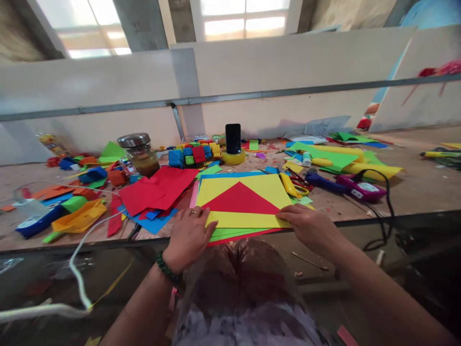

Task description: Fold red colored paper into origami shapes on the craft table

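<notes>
In front of me a red paper triangle (239,201) lies on a yellow sheet (259,181), its point away from me. Along its base runs a yellow paper strip (245,220). My left hand (189,235) grips the strip's left end, thumb on top and fingers at the triangle's left corner. At the other end, my right hand (311,226) pinches the strip near the right corner. Green sheets (230,234) and a red sheet edge show under the strip. Whether strip and triangle are one folded piece, I cannot tell.
Red sheets (158,192) and a lidded glass jar (140,154) stand left. A phone (233,138) stands upright on a yellow tape roll (233,157). Yellow-handled scissors (293,187), a blue-handled tool (324,182) and a purple device (360,188) with a black cable lie right.
</notes>
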Action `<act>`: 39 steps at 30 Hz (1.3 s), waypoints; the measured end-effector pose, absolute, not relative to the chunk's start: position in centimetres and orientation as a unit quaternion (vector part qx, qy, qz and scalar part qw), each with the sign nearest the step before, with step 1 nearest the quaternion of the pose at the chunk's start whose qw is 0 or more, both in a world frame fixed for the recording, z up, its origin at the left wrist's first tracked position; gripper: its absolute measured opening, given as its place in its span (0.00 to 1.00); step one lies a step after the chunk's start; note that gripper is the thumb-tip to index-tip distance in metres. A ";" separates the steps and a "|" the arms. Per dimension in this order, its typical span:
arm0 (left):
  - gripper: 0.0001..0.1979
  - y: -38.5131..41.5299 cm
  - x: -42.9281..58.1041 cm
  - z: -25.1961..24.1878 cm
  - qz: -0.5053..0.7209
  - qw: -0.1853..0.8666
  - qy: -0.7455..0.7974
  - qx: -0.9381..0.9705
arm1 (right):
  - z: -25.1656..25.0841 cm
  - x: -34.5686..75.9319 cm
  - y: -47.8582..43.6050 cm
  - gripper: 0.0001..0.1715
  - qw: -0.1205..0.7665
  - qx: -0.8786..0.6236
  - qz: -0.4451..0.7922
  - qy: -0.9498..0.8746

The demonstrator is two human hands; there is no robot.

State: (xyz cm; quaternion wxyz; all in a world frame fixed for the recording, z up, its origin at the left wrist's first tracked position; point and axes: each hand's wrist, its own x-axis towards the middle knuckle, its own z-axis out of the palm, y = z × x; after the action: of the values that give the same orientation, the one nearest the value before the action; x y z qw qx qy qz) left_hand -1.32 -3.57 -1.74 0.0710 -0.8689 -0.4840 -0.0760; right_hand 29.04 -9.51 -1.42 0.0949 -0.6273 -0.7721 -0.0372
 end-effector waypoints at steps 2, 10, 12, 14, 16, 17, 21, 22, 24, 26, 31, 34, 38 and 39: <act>0.22 -3.5 -2.2 -1.3 -0.073 0.086 -0.501 -0.858 | -1.6 29.1 -9.7 0.24 0.112 -0.629 -0.035 -0.768; 0.26 0.4 -0.3 0.5 -0.162 0.009 -0.518 -0.840 | -1.8 28.3 -9.7 0.21 0.134 -0.647 -0.062 -0.748; 0.30 1.4 0.8 0.0 -0.147 -0.044 -0.508 -0.847 | -2.1 28.2 -10.0 0.22 0.156 -0.655 -0.061 -0.737; 0.32 1.9 1.4 -0.6 -0.142 -0.068 -0.518 -0.841 | -2.5 28.3 -10.3 0.22 0.183 -0.661 -0.053 -0.726; 0.32 2.0 1.5 -0.9 -0.149 -0.093 -0.525 -0.833 | -2.7 28.5 -10.4 0.22 0.203 -0.660 -0.041 -0.722; 0.30 1.9 1.4 -1.0 -0.153 -0.109 -0.522 -0.832 | -2.7 28.5 -10.4 0.22 0.211 -0.657 -0.038 -0.723; 0.20 0.3 0.7 -0.4 -0.197 -0.159 -0.500 -0.828 | -1.8 27.9 -10.5 0.21 0.273 -0.627 -0.081 -0.725; 0.18 -0.3 0.6 -0.1 -0.225 -0.166 -0.497 -0.821 | -1.4 27.4 -10.6 0.22 0.296 -0.615 -0.102 -0.724; 0.14 -1.8 0.6 0.5 -0.282 -0.164 -0.491 -0.808 | -0.3 26.0 -10.7 0.22 0.340 -0.584 -0.152 -0.721; 0.10 -3.3 0.7 1.0 -0.318 -0.128 -0.477 -0.809 | 0.9 24.4 -10.8 0.23 0.360 -0.544 -0.204 -0.730; 0.08 -6.4 1.2 1.6 -0.325 -0.041 -0.456 -0.828 | 3.1 21.7 -9.7 0.19 0.344 -0.450 -0.293 -0.771; 0.07 -7.4 1.2 1.7 -0.317 -0.055 -0.457 -0.829 | 3.3 21.8 -9.0 0.02 0.351 -0.427 -0.328 -0.766; 0.09 -8.0 1.1 1.5 -0.305 -0.138 -0.452 -0.827 | 3.0 22.5 -8.8 0.07 0.367 -0.416 -0.335 -0.762; 0.10 -8.1 1.1 1.5 -0.306 -0.160 -0.445 -0.826 | 3.0 22.7 -8.9 0.07 0.370 -0.413 -0.340 -0.759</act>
State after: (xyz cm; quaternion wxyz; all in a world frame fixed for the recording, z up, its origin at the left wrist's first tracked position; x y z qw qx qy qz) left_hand 1.12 -8.13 1.47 -0.1600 -0.8262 -0.4452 -0.3060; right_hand 22.69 -8.89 2.99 0.3699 -0.4133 -0.7594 -0.3401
